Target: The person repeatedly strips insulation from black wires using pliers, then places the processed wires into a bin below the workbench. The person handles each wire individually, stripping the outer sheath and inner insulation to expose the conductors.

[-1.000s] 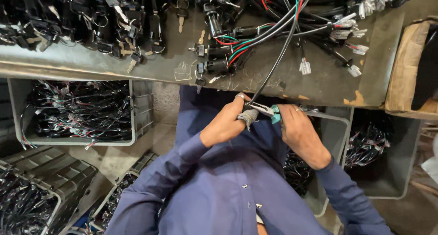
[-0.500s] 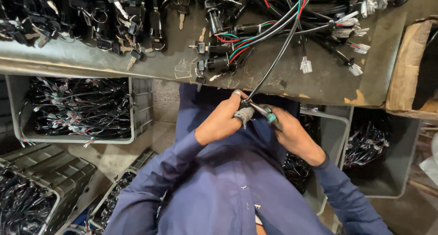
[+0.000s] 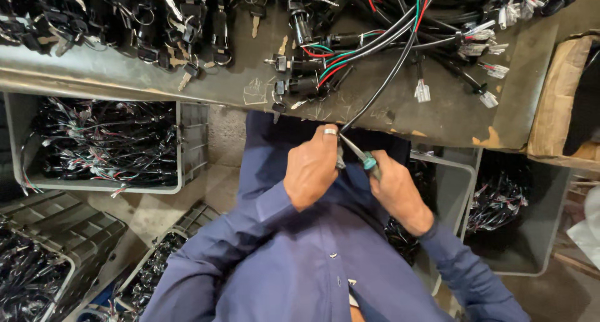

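Head view, looking straight down: both hands meet over the lap of a person in a blue shirt (image 3: pixel 294 259), just near of the edge of a grey workbench (image 3: pixel 250 78). The screwdriver (image 3: pixel 361 156) has a teal handle and a thin metal shaft. Its long axis runs on a diagonal, handle at the near right and tip at the far left, so the tip points up and left toward the other hand. The right hand (image 3: pixel 397 194) has its fingers curled closed round the handle, which pokes out only a little past the thumb side.

The left hand (image 3: pixel 310 169), with a ring on one finger, is curled tight too, its fingers folded round the end of a black cable (image 3: pixel 384 81); the small part it grips at the cable's end is mostly hidden by the fingers, and what kind of part it is I cannot tell. The screwdriver's tip meets that spot at the left hand's fingertips. From there the cable rises far and to the right, up over the bench edge into a tangle of black, red and green wire harnesses (image 3: pixel 375 28) with white connectors (image 3: pixel 423 91).

A row of keys and lock switches (image 3: pixel 187 41) lies on the far left of the bench. Grey crates of wiring (image 3: pixel 106 141) stand on the floor at the left, and another grey crate (image 3: pixel 519 197) at the right.
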